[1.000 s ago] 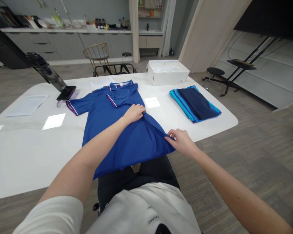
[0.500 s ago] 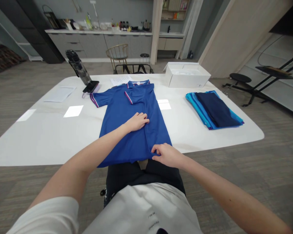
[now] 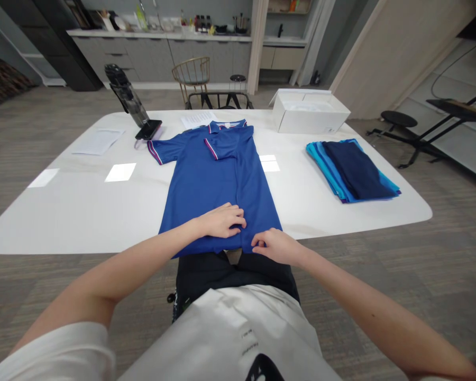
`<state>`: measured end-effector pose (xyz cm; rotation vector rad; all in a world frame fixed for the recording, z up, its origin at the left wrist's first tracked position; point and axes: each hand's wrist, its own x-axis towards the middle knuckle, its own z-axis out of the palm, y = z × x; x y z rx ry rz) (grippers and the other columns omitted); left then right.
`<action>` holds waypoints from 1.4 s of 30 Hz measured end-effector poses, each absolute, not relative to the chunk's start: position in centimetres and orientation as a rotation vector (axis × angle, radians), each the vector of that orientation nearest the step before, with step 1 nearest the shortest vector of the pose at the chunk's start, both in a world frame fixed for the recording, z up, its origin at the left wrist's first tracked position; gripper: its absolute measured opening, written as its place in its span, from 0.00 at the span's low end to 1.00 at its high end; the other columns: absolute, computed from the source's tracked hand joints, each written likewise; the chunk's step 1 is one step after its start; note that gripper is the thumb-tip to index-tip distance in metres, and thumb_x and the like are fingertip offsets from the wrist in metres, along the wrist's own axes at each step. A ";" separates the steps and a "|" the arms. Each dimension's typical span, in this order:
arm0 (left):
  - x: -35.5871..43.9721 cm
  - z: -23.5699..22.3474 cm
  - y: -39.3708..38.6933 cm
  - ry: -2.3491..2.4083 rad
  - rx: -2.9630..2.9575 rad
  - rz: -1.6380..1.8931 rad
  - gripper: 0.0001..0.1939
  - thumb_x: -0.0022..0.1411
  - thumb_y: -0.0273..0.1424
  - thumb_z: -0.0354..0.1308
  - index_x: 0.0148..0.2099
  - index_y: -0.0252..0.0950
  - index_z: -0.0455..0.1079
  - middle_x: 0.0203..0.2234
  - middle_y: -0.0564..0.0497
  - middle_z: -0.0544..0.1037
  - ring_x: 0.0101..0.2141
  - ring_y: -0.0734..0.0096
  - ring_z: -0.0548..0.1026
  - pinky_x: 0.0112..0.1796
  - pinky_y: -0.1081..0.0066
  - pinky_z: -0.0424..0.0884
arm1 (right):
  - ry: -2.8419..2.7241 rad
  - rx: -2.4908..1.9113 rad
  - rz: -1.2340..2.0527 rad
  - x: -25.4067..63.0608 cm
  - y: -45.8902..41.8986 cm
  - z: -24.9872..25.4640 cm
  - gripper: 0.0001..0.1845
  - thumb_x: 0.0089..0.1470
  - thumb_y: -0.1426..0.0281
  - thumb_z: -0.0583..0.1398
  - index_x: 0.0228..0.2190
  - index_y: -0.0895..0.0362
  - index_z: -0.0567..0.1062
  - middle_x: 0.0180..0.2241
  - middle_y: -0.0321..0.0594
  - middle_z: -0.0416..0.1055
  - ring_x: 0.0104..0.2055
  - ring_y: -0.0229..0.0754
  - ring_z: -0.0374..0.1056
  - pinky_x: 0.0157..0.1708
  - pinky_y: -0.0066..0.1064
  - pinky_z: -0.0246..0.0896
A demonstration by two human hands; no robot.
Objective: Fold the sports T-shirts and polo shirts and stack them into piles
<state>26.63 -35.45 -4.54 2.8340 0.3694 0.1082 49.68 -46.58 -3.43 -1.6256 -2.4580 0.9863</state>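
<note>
White table [image 3: 75, 211], blue polo shirt [image 3: 218, 180] lengthwise, collar [image 3: 226, 126] far, left hand [image 3: 222, 221] flat on shirt, right hand [image 3: 272, 246] curled at hem [image 3: 206, 250], grip unclear

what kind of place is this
Probably a modern office or studio with a small kitchenette: a large white table, grey cabinets under a counter at the far side, and a carpeted floor.

Your royal-blue polo shirt [image 3: 222, 180] lies flat on the white table [image 3: 71, 211], collar pointing away from you, one red-and-white-tipped sleeve spread outward, the other folded in across the chest, and its hem at the table's near edge.
</note>
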 end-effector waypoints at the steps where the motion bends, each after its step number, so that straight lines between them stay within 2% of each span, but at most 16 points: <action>1: 26.6 -4.6 -36.1 0.366 2.825 0.107 0.09 0.69 0.35 0.55 0.49 0.42 0.73 0.42 0.48 0.73 0.44 0.62 0.69 0.45 0.63 0.60 | -2.472 -1.626 0.917 49.6 -46.7 -3.5 0.06 0.62 0.67 0.64 0.41 0.50 0.81 0.31 0.33 0.78 0.35 0.41 0.75 0.36 0.29 0.60; 4: 26.5 -5.1 -37.8 0.400 2.796 0.139 0.09 0.71 0.36 0.54 0.49 0.41 0.72 0.42 0.48 0.73 0.44 0.63 0.69 0.44 0.64 0.60 | -2.498 -1.617 0.582 49.6 -47.0 -3.5 0.10 0.66 0.68 0.60 0.48 0.52 0.77 0.39 0.38 0.77 0.40 0.43 0.73 0.40 0.30 0.61; 7: 26.5 -5.4 -38.9 0.474 2.759 0.206 0.09 0.73 0.35 0.51 0.46 0.40 0.71 0.43 0.48 0.72 0.43 0.65 0.68 0.45 0.65 0.60 | -2.518 -1.648 0.359 50.0 -46.9 -3.8 0.10 0.67 0.66 0.59 0.47 0.55 0.75 0.42 0.43 0.75 0.43 0.45 0.72 0.41 0.32 0.61; 10: 26.5 -5.3 -39.6 0.484 2.736 0.232 0.11 0.74 0.35 0.49 0.45 0.40 0.72 0.43 0.49 0.72 0.43 0.65 0.69 0.46 0.65 0.60 | -2.545 -1.679 0.394 50.7 -46.7 -4.2 0.08 0.67 0.64 0.60 0.42 0.56 0.74 0.38 0.41 0.74 0.38 0.44 0.72 0.37 0.31 0.59; 17: 26.3 -4.4 -38.1 0.553 2.612 0.229 0.08 0.70 0.33 0.54 0.42 0.42 0.75 0.34 0.55 0.77 0.40 0.70 0.75 0.45 0.67 0.62 | -2.542 -1.679 0.698 51.4 -43.4 -3.4 0.09 0.65 0.62 0.61 0.35 0.53 0.75 0.25 0.34 0.72 0.28 0.40 0.69 0.29 0.29 0.51; 19: 26.4 -4.2 -36.2 0.662 2.585 0.283 0.09 0.71 0.32 0.53 0.42 0.42 0.75 0.35 0.55 0.78 0.39 0.71 0.76 0.43 0.68 0.64 | -2.506 -1.673 0.664 51.2 -41.1 -3.3 0.08 0.66 0.61 0.61 0.37 0.53 0.75 0.26 0.34 0.72 0.30 0.40 0.69 0.30 0.28 0.53; 22: 27.0 -4.3 -32.1 0.882 2.540 0.406 0.11 0.72 0.32 0.50 0.43 0.41 0.74 0.37 0.54 0.78 0.39 0.70 0.76 0.40 0.69 0.67 | -2.479 -1.656 0.493 50.6 -36.2 -3.8 0.07 0.66 0.63 0.61 0.41 0.53 0.76 0.35 0.37 0.74 0.35 0.41 0.70 0.35 0.29 0.58; 25: 28.0 -4.9 -27.6 1.105 2.579 0.504 0.12 0.72 0.34 0.50 0.48 0.40 0.74 0.44 0.50 0.77 0.45 0.65 0.75 0.45 0.66 0.68 | -2.464 -1.658 0.273 49.9 -30.3 -4.9 0.10 0.66 0.66 0.60 0.47 0.54 0.76 0.44 0.42 0.73 0.44 0.44 0.70 0.43 0.31 0.61; 28: 29.2 -5.7 -23.9 1.181 2.685 0.464 0.15 0.72 0.38 0.52 0.56 0.40 0.71 0.51 0.47 0.75 0.51 0.60 0.72 0.49 0.60 0.67 | -2.425 -1.707 0.140 49.4 -24.5 -6.0 0.12 0.68 0.66 0.57 0.49 0.54 0.76 0.47 0.45 0.72 0.49 0.47 0.69 0.47 0.34 0.61; 34: 29.7 -6.5 -16.6 1.187 2.707 0.373 0.14 0.73 0.38 0.49 0.49 0.39 0.74 0.44 0.47 0.77 0.46 0.60 0.74 0.48 0.58 0.65 | -2.297 -1.816 0.140 50.1 -14.6 -6.8 0.13 0.69 0.66 0.53 0.46 0.55 0.77 0.46 0.46 0.73 0.47 0.47 0.69 0.47 0.35 0.63; 39: 28.8 -6.0 -7.3 1.745 2.453 0.571 0.17 0.72 0.37 0.50 0.59 0.39 0.68 0.56 0.41 0.73 0.55 0.54 0.69 0.54 0.54 0.61 | -2.066 -2.010 0.012 51.3 -5.0 -6.8 0.18 0.68 0.64 0.52 0.54 0.54 0.72 0.54 0.53 0.68 0.56 0.57 0.62 0.53 0.49 0.61; 42: 28.7 -6.3 -2.1 2.012 2.298 0.513 0.22 0.72 0.39 0.49 0.63 0.36 0.63 0.58 0.36 0.71 0.57 0.48 0.67 0.55 0.49 0.60 | -1.930 -2.105 0.029 52.3 0.7 -7.4 0.25 0.68 0.63 0.52 0.63 0.51 0.65 0.61 0.55 0.61 0.60 0.60 0.56 0.55 0.57 0.58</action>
